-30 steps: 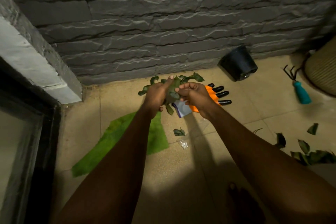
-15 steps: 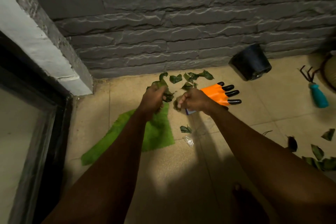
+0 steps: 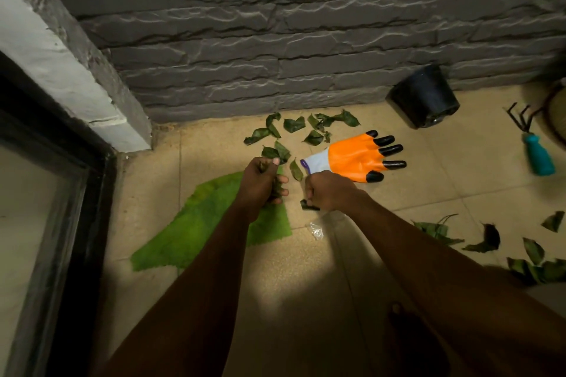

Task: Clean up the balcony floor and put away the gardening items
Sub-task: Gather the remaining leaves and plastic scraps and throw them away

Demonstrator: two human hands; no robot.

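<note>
Tan floor tiles [image 3: 306,300] run up to a grey stone-faced wall [image 3: 306,40], and from my remote seat I look down along both bare arms reaching out over them. My feed shows the left hand [image 3: 260,184] clenched round a clump of leaves [image 3: 277,185], fingers curled tight, with a bit of green poking out by the thumb. It hangs over the far corner of a green mat [image 3: 208,223] that lies flat on the tiles. Just beside it, the right hand [image 3: 329,194] is curled low to the floor and pinches a dark leaf [image 3: 308,205] that sticks out below its fingers. An orange glove [image 3: 355,159] with black claw tips lies flat just beyond the right hand, its white cuff toward the knuckles and its fingers pointing right. Loose leaves [image 3: 294,125] are scattered between the hands and the foot of the wall, some near the glove's cuff. A scrap of clear plastic [image 3: 316,231] lies on the tiles near the right wrist. Further right, a black pot [image 3: 424,95] lies tipped on its side against the wall, and a hand rake [image 3: 534,150] with a teal handle rests on the floor well apart from the glove. More leaves [image 3: 526,254] lie in a dim patch beyond my right forearm. On the left I see a dark door frame [image 3: 61,193] under a white ledge [image 3: 55,55].
</note>
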